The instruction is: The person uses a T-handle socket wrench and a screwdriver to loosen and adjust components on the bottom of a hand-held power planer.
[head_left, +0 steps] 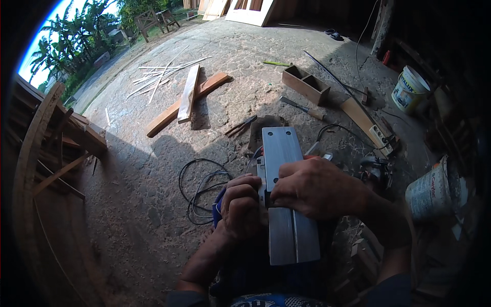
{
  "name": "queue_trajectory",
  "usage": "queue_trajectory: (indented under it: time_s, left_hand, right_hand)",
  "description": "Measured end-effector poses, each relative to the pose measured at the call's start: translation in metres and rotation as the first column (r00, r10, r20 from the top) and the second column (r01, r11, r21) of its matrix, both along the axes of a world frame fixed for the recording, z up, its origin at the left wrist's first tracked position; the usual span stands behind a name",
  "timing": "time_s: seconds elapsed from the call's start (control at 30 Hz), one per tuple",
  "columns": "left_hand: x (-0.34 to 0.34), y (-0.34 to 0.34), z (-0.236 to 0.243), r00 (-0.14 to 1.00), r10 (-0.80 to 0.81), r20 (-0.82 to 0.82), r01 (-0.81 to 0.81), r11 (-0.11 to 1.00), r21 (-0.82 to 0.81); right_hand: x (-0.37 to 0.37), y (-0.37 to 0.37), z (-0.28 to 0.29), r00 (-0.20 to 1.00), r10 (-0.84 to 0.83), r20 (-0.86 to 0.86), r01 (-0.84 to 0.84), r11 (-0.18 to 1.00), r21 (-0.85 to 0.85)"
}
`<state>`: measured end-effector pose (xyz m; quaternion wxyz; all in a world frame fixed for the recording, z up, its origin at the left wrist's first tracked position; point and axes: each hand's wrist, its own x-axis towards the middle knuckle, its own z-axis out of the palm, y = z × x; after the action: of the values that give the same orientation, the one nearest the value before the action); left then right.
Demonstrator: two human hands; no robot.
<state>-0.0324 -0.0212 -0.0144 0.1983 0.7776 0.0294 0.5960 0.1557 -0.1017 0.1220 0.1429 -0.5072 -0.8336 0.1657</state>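
An electric planer lies bottom up in front of me, its long grey metal sole facing upward. Curled closed around its left side is my left hand, beside the metal parts at the middle. My right hand reaches over from the right, fingers bent and pressed together at the cutter gap between the two sole plates. Those fingertips are partly hidden, so any small part between them cannot be made out. A dark cable lies in loops on the floor left of the planer.
Pliers, a chisel and a divided wooden box lie beyond the planer. Two crossed boards and thin strips are farther left. A power strip and buckets stand right; timber edges the left.
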Motion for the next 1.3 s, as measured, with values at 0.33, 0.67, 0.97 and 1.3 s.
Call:
queue_trajectory:
  time_s: [0.33,0.67,0.97,1.3]
  left_hand:
    - [-0.004,0.001,0.000,0.999,0.006,-0.032,-0.006,1.000,0.016]
    - [-0.004,0.002,0.003,0.999,0.007,-0.043,-0.006,1.000,0.021]
    - [-0.003,0.002,0.012,0.999,0.019,-0.030,-0.017,0.998,0.061]
    - [-0.005,0.000,0.008,1.000,0.009,-0.030,-0.008,0.999,0.036]
  right_hand:
    - [-0.001,0.005,0.001,0.996,0.078,-0.035,-0.078,0.997,-0.004]
    - [0.006,-0.005,0.002,0.994,-0.055,-0.096,0.052,0.998,-0.028]
    - [0.015,-0.012,0.010,0.999,-0.035,0.005,0.035,0.997,-0.070]
    - [0.024,-0.003,-0.008,0.978,0.174,-0.115,-0.170,0.984,0.046]
